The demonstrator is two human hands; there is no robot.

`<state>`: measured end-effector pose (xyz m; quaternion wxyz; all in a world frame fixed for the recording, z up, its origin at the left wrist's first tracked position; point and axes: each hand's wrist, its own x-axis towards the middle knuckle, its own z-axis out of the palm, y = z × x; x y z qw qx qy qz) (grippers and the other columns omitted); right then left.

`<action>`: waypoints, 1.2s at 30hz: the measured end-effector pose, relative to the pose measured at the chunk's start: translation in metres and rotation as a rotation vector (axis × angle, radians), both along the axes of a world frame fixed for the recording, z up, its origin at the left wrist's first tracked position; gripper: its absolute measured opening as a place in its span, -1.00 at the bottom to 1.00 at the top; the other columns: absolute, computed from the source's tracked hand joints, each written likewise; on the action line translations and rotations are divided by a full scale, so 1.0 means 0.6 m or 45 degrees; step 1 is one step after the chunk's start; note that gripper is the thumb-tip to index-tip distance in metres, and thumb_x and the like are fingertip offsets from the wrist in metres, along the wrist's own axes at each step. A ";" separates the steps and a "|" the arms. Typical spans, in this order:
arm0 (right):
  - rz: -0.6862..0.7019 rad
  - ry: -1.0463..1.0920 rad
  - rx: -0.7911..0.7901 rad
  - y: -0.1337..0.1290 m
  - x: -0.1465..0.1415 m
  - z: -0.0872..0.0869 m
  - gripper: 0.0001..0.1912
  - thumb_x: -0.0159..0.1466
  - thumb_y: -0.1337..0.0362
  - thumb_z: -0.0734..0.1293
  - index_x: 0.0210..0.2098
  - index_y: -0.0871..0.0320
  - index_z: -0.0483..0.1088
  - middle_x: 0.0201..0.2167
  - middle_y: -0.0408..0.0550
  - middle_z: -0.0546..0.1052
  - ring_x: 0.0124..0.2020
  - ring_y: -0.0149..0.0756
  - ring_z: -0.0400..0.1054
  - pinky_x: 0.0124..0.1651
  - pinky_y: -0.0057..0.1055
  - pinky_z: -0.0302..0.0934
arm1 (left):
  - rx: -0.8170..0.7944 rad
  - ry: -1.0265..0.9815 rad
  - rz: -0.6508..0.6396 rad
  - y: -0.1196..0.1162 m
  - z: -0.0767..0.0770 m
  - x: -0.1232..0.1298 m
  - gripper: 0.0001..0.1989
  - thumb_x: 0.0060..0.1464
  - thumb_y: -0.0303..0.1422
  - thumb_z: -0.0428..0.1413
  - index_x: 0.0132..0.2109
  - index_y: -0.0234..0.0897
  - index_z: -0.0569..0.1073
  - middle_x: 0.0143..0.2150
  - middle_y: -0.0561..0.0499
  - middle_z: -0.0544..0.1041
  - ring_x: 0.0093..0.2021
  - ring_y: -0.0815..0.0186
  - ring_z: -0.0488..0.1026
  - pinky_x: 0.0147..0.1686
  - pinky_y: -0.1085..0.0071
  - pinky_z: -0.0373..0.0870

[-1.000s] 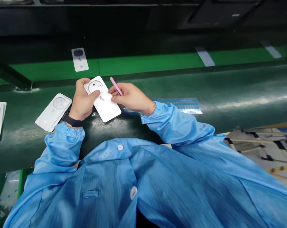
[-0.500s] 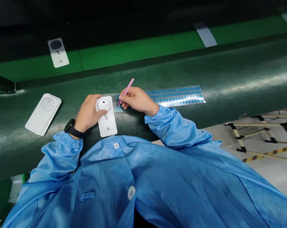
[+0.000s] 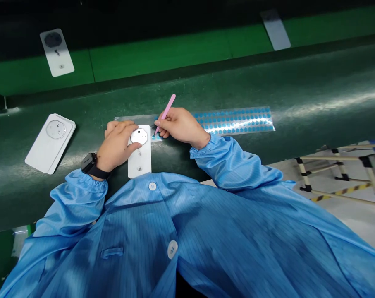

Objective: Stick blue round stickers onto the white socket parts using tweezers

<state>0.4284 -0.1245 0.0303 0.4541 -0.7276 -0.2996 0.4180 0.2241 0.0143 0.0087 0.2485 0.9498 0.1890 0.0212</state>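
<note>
A white rectangular plate [image 3: 139, 158] with a round marked area lies on the dark green surface in front of me. My left hand [image 3: 118, 142] grips its left and upper edges, fingers over the top and thumb on the face. Pink tweezers [image 3: 168, 108] are pinched in my right hand [image 3: 182, 127], just right of the plate. Their tips point down at the left part of a clear sheet [image 3: 233, 121] with rows of blue dots. Part of that sheet is hidden under my right hand.
Several stacked white plates [image 3: 51, 142] lie at the left. Beyond the ledge, a marked white plate [image 3: 57, 54] and a plain one [image 3: 276, 31] rest on a bright green strip. A pipe frame [image 3: 333, 165] stands at the right.
My left fingers have shifted over the plate's upper edge, and the plate sits straighter. The tweezers' tips remain by the blue dots. The view has shifted, and the plates beyond the ledge appear higher.
</note>
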 end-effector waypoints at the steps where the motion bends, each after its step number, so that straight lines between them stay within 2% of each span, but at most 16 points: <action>1: -0.009 0.019 0.006 0.000 0.000 -0.002 -0.70 0.39 0.50 0.50 -0.45 0.17 0.46 -0.58 -0.13 0.57 -0.58 -0.38 0.46 -0.47 -0.49 0.37 | -0.001 0.000 0.002 0.000 -0.001 0.000 -0.48 0.23 -0.24 0.30 0.31 -0.20 0.56 0.42 -0.24 0.55 0.41 -0.21 0.40 0.48 -0.26 0.18; 7: -0.033 0.177 0.052 -0.002 0.007 0.002 -0.66 0.42 0.49 0.48 -0.47 0.18 0.45 -0.60 -0.12 0.56 -0.61 -0.40 0.45 -0.52 -0.53 0.34 | 0.000 0.008 0.032 -0.005 -0.005 0.002 -0.51 0.20 -0.22 0.30 0.26 -0.17 0.62 0.42 -0.21 0.55 0.37 -0.23 0.37 0.45 -0.29 0.21; 14: -0.006 0.101 0.047 0.028 -0.023 0.029 -0.63 0.46 0.51 0.42 -0.47 0.17 0.42 -0.62 -0.15 0.52 -0.62 -0.43 0.42 -0.55 -0.54 0.30 | -0.030 0.001 0.018 -0.006 0.001 0.003 -0.50 0.20 -0.21 0.30 0.27 -0.16 0.61 0.33 -0.20 0.60 0.35 -0.20 0.39 0.46 -0.27 0.19; 20: 0.042 0.037 -0.016 0.043 -0.030 0.016 -0.61 0.48 0.52 0.40 -0.49 0.18 0.41 -0.62 -0.13 0.53 -0.63 -0.46 0.40 -0.54 -0.56 0.32 | -0.014 0.019 0.035 -0.011 0.001 0.003 -0.51 0.17 -0.24 0.34 0.24 -0.16 0.63 0.32 -0.20 0.59 0.33 -0.21 0.38 0.44 -0.28 0.22; 24: 0.046 0.017 -0.049 0.041 -0.029 0.018 -0.61 0.48 0.52 0.40 -0.48 0.19 0.41 -0.62 -0.15 0.52 -0.63 -0.49 0.40 -0.55 -0.60 0.31 | 0.006 0.017 0.040 -0.015 0.004 0.003 -0.51 0.19 -0.23 0.34 0.25 -0.17 0.64 0.31 -0.20 0.59 0.33 -0.21 0.38 0.45 -0.28 0.22; 29: 0.044 -0.014 -0.023 0.040 -0.032 0.017 -0.66 0.47 0.53 0.40 -0.43 0.18 0.40 -0.59 -0.18 0.54 -0.63 -0.51 0.41 -0.55 -0.62 0.32 | 0.038 0.052 0.017 -0.017 0.012 0.002 -0.51 0.27 -0.22 0.29 0.30 -0.23 0.62 0.34 -0.21 0.58 0.34 -0.19 0.38 0.44 -0.25 0.26; 36: 0.049 -0.045 -0.008 0.040 -0.031 0.007 -0.67 0.46 0.49 0.41 -0.44 0.15 0.40 -0.57 -0.17 0.55 -0.61 -0.45 0.43 -0.54 -0.56 0.34 | 0.068 0.082 0.024 -0.020 0.014 0.003 -0.50 0.29 -0.21 0.30 0.31 -0.24 0.61 0.34 -0.23 0.57 0.34 -0.19 0.39 0.44 -0.24 0.26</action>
